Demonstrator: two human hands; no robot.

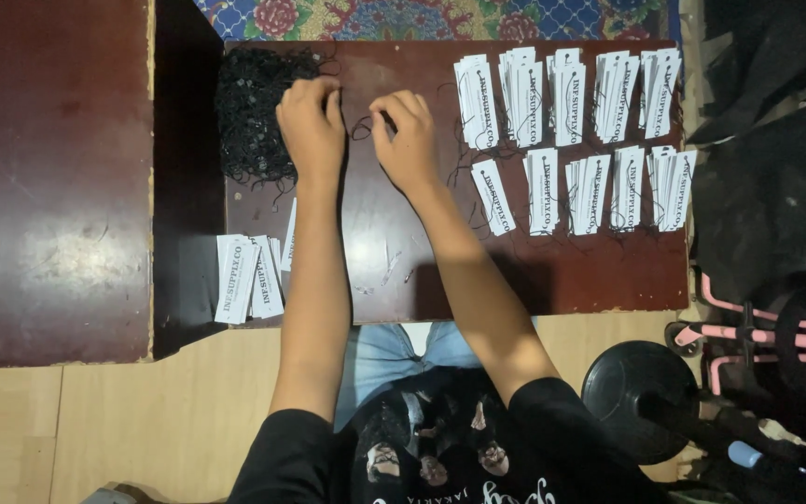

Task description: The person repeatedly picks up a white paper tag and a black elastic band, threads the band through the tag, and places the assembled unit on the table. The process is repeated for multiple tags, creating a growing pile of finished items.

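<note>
Dark reddish-brown tabletop (552, 271) sits low over a pale wooden floor, with a second, larger brown surface (48, 177) alongside at the left and a flowered cloth (403, 17) beyond the far edge. A black round base (641, 397) and a pink-framed object (776, 336) stand at the lower right.

Both hands work near the far middle of the table. The left hand (312, 126) rests at the edge of a heap of black string loops (252, 112), fingers curled downward; whether they pinch a loop cannot be told. The right hand (406, 135) lies just beside it, fingers bent narrow around a thin black string loop (363, 128) stretched between the two hands.

Finished white paper tags (571, 140), already strung, lie in two rows of fanned bundles to the right. Unstrung white tags (249, 277) lie in a small stack at the near left edge, partly under the left forearm.

Risks noted:
- The heap is tangled; drawing one loop may drag several out, or knot them.
- The unstrung stack overhangs the table edge close to the left forearm; an arm movement could sweep it to the floor.
- Loose strings trail from the finished bundles toward the right wrist; a catch there could scatter the sorted rows.
- Black string against dark wood is hard to see, so a dropped loop may go unnoticed.
</note>
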